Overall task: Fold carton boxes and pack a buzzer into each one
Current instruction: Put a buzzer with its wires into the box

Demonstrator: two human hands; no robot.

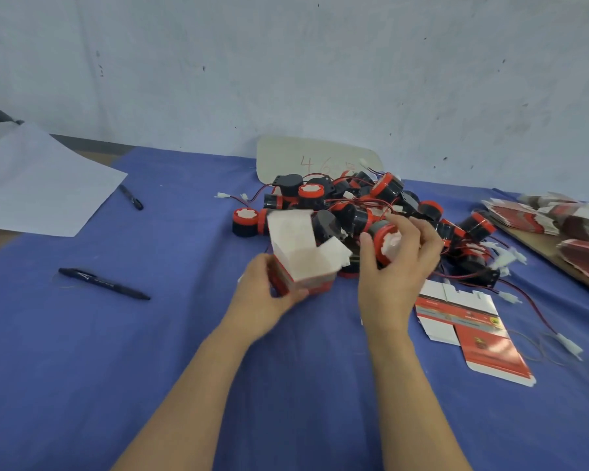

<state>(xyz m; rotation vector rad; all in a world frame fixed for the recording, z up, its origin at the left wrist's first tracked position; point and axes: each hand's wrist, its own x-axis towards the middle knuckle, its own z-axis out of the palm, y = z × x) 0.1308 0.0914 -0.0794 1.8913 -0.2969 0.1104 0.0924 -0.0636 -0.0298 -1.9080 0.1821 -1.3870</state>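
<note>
Blue cloth covers the counter [82, 368] under both my forearms. My left hand [259, 297] grips a small red-and-white carton box [303, 266] near the middle of the counter. Its fingers [295, 295] are curled round the lower part of the box, which stands upright with its white top flaps open.

My right hand [398, 273] is just beside the box, on its right. Those fingers [368, 256] are clamped round a black buzzer [380, 232] with a red ring and a white face turned toward me. It is held above the cloth, outside the box and not yet in it.

Behind both hands lies a heap of buzzers [340, 202], black and red, tangled with thin red and black wires that end in white plugs. A single buzzer [245, 222] sits at the heap's left edge.

Some flat cartons [470, 328] lie unfolded on the cloth to the right of my right forearm. Other stacked cartons [565, 215] rest on a brown board [538, 246] at the far right. A pale card [286, 158] with a red handwritten number stands at the wall behind the heap.

On the left, a black pen [102, 283] lies nearer me. A second pen [131, 197] lies by the corner of a white paper sheet [38, 185].
</note>
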